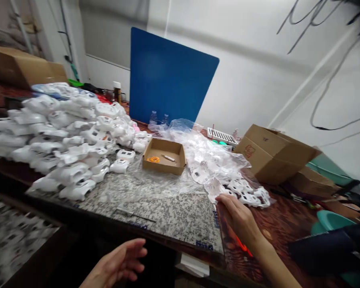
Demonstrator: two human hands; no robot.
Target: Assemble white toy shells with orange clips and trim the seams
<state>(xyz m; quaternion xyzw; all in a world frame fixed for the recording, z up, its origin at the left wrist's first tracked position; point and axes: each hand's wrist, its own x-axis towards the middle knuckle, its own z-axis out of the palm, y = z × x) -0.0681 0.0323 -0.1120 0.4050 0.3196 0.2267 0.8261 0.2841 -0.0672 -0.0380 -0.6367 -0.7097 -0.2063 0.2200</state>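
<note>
My right hand [238, 216] reaches to the right end of the speckled grey mat [180, 212], its fingers closed on the edge of a white plastic shell [213, 188]. That shell lies against a heap of similar white shells [243, 192] and clear plastic bags [204, 148]. In front of the table edge hangs my left hand [123, 260], fingers apart and holding nothing. A thin screwdriver [135, 215] rests near the front of the mat. Further back, a shallow cardboard box [164, 170] holds an orange piece [153, 159] and a white pen-like tool [168, 158].
A large pile of white plastic housings [69, 132] covers the left side. Behind stands a blue board [171, 76]. At right are an open carton [273, 152], a teal basin [333, 220] and something orange [243, 245]. More white parts [15, 236] sit low at left.
</note>
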